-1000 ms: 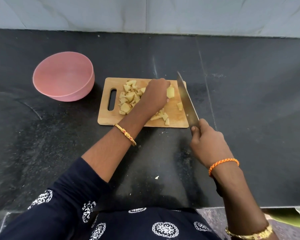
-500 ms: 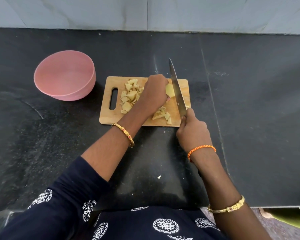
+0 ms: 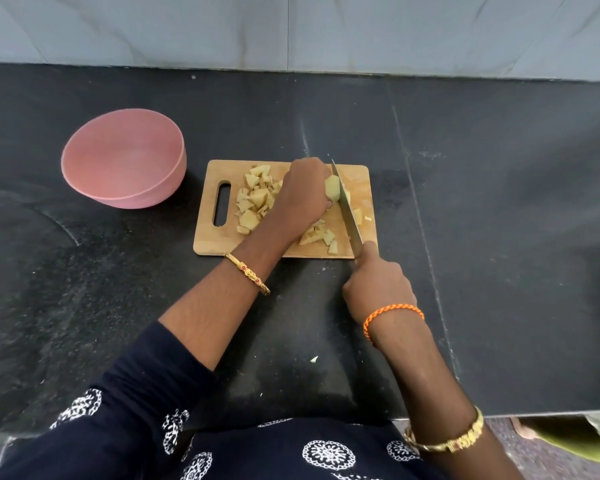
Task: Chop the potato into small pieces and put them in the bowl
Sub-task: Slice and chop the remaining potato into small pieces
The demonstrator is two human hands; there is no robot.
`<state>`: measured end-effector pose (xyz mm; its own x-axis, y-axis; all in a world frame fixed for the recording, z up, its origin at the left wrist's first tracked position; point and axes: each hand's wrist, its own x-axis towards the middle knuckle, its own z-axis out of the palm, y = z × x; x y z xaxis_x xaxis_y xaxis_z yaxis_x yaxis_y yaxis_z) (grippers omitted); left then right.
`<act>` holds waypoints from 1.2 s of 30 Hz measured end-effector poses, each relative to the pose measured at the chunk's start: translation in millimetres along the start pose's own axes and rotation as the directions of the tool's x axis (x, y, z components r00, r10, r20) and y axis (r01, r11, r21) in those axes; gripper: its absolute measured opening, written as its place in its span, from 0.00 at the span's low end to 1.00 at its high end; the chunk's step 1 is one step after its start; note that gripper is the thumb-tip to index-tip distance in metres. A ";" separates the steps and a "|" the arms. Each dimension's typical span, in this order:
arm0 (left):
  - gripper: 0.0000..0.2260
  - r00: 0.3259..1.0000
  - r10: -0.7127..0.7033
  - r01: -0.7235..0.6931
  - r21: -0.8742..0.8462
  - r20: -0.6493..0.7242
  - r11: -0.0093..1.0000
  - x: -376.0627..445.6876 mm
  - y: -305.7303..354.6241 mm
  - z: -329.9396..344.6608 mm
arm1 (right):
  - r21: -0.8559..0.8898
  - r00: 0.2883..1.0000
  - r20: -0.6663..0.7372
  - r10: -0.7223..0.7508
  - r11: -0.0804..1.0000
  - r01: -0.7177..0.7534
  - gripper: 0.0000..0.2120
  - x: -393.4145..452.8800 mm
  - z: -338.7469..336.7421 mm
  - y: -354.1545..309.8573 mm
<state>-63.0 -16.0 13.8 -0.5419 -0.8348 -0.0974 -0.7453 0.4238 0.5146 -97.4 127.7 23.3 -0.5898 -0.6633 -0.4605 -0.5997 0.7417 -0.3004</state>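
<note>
A wooden cutting board [image 3: 208, 240] lies on the black counter. My left hand [image 3: 303, 194] holds a pale potato chunk [image 3: 332, 188] on the board, fingers curled round it. My right hand [image 3: 378, 289] grips the handle of a kitchen knife [image 3: 349, 211], whose blade stands against the right side of the chunk. A heap of chopped potato pieces [image 3: 255, 200] sits on the board's left half, and more pieces [image 3: 321, 237] lie near its front edge. The pink bowl [image 3: 94, 188] stands to the left of the board; I see nothing inside it.
A small potato scrap [image 3: 314, 359] lies on the black counter [image 3: 499, 237] near my body. A grey wall [image 3: 291, 29] runs along the back. The counter's front edge is at the lower right, with floor beyond it.
The knife swung in from the board's right edge to the potato chunk and its blade came down against it. My right hand moved left with it; my left hand kept holding the chunk.
</note>
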 end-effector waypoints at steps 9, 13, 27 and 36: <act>0.25 1.000 -0.022 0.022 -0.063 -0.010 0.998 0.0 -2.1 1.1 | 0.134 0.992 -0.101 -0.075 0.987 0.088 0.04 -21.1 -18.2 9.7; 0.25 1.000 -0.009 0.008 -0.069 -0.010 0.998 0.5 -3.0 1.1 | 0.123 0.993 -0.095 -0.076 0.989 0.087 0.02 -1.5 -12.7 0.5; 0.22 1.000 0.007 -0.008 -0.035 -0.025 0.999 5.6 -8.7 3.2 | 0.035 0.997 -0.061 -0.050 0.998 0.052 0.09 10.9 -3.3 -11.5; 0.20 0.998 0.033 -0.040 -0.128 -0.051 0.991 3.5 -17.0 4.8 | -0.013 0.998 0.055 -0.005 1.000 0.006 0.11 8.2 -0.8 -6.3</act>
<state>-54.0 -24.4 0.7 -0.5458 -0.8372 -0.0362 -0.6674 0.4082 0.6228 -98.9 117.5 22.0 -0.5562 -0.6606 -0.5042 -0.6098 0.7366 -0.2925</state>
